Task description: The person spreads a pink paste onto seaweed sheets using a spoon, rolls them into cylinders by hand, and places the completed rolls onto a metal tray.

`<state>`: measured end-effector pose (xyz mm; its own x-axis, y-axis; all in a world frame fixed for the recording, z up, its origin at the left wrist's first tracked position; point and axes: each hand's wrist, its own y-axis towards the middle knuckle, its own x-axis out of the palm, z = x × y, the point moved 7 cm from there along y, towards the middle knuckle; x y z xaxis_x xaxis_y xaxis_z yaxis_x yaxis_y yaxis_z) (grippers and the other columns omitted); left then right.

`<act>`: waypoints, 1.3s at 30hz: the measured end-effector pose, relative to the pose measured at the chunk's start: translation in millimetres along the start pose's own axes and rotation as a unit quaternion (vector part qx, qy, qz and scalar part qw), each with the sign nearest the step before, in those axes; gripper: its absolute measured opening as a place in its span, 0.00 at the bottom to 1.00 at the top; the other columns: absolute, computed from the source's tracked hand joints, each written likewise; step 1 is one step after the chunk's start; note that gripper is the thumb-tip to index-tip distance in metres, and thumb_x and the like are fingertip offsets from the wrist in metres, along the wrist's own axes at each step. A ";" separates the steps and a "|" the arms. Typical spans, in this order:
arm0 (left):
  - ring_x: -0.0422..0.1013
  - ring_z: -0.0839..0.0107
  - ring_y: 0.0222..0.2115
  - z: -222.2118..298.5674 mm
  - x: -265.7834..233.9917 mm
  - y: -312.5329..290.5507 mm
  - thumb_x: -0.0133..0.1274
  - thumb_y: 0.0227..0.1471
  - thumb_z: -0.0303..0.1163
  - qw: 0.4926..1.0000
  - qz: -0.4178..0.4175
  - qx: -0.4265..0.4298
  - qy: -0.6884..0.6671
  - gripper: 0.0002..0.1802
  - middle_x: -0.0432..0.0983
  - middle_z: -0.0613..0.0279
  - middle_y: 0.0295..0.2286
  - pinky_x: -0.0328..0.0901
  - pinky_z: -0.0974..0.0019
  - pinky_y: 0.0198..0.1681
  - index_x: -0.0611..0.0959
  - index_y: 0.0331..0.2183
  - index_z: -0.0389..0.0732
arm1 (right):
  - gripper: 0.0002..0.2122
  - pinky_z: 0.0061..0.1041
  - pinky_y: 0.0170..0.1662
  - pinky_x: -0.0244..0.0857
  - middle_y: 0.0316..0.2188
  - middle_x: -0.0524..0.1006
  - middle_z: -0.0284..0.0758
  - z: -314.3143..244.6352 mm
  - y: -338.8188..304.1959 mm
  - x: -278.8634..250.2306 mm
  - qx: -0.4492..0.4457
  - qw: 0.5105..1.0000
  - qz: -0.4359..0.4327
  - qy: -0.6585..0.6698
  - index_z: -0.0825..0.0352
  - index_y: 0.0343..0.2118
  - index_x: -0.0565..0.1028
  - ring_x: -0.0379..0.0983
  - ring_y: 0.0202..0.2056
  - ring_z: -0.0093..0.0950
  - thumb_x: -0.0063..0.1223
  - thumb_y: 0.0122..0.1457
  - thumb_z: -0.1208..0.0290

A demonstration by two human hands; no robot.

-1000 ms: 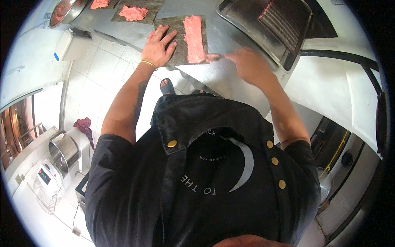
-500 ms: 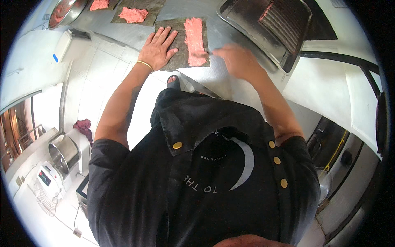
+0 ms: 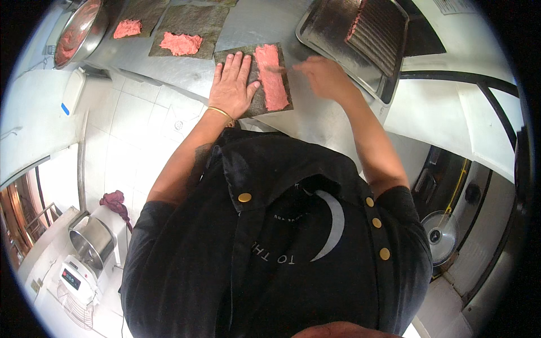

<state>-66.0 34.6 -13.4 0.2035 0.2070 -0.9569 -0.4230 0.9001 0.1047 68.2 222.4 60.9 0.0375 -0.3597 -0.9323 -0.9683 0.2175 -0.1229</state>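
My left hand lies flat, fingers spread, on the left half of a dark seaweed sheet on the steel counter. A strip of pink paste covers the sheet's right half. My right hand is just right of the sheet, its fingertips reaching to the upper edge of the pink strip; it is blurred. A thin bracelet circles my left wrist.
Two more seaweed sheets with pink paste lie to the left on the steel counter. A metal bowl of pink paste stands far left. A metal tray with a ribbed mat sits at right. Below are a tiled floor, a mixer and a fan.
My right hand has moved left and up from the counter's front to the pink strip. My left hand stays pressed on the sheet.
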 end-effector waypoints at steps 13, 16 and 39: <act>0.41 0.54 0.75 -7.5 15.3 -5.1 0.35 0.69 0.61 0.995 -0.045 0.011 0.092 0.43 0.47 0.53 0.73 0.37 0.46 0.76 0.55 0.73 0.43 | 0.19 0.44 0.49 0.73 0.39 0.81 0.42 2.2 -37.7 23.7 -0.120 0.991 -0.059 0.003 0.55 0.50 0.84 0.78 0.45 0.45 0.48 0.59 0.76; 0.41 0.52 0.74 -3.5 13.7 -6.8 0.33 0.69 0.62 0.993 -0.053 0.000 0.105 0.43 0.47 0.54 0.73 0.38 0.45 0.75 0.54 0.74 0.47 | 0.18 0.43 0.48 0.72 0.38 0.80 0.43 4.9 -12.8 21.7 -0.129 0.990 -0.055 -0.007 0.60 0.49 0.84 0.78 0.44 0.46 0.50 0.58 0.78; 0.42 0.53 0.74 -2.4 11.7 -9.5 0.35 0.69 0.62 0.992 -0.056 -0.016 0.113 0.43 0.47 0.56 0.74 0.38 0.44 0.75 0.55 0.74 0.48 | 0.16 0.43 0.47 0.73 0.37 0.80 0.41 1.8 -38.2 23.4 -0.128 0.985 -0.113 -0.002 0.58 0.47 0.84 0.79 0.43 0.44 0.50 0.59 0.73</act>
<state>-61.7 27.6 -26.2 0.0496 0.0110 -0.9987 -0.4373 0.8992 -0.0119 106.5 207.3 43.1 0.2604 -0.3682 -0.8925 -0.9655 -0.1033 -0.2391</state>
